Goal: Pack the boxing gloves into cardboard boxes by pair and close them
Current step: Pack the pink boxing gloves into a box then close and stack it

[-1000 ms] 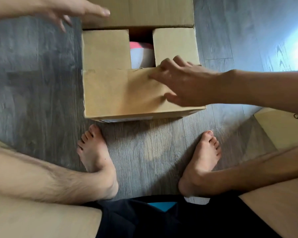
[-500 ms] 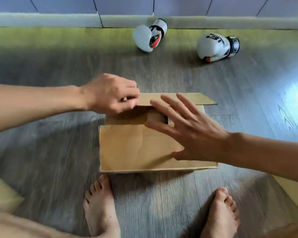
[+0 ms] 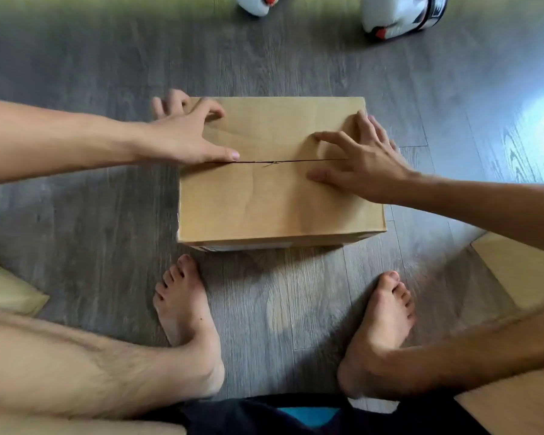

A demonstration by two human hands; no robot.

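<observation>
A brown cardboard box (image 3: 277,199) stands on the floor in front of my feet, its two top flaps folded flat and meeting at a thin seam. My left hand (image 3: 182,136) lies spread on the box's far left corner, thumb at the seam. Fingers apart, my right hand (image 3: 355,161) presses flat on the right end of the lid across the seam. Neither hand holds anything. Two white boxing gloves lie on the floor beyond the box: one glove (image 3: 255,3) at the top centre, another glove (image 3: 402,15) with a black cuff at the top right.
A flat piece of cardboard (image 3: 522,271) lies at the right, partly under my right arm, and another cardboard piece (image 3: 10,290) at the left edge. My bare feet (image 3: 186,309) rest on the grey wood floor just before the box.
The far flap has come down onto the box, so the lid is now shut. My left hand let go of that flap and flattened on the corner; my right hand stays on top.
</observation>
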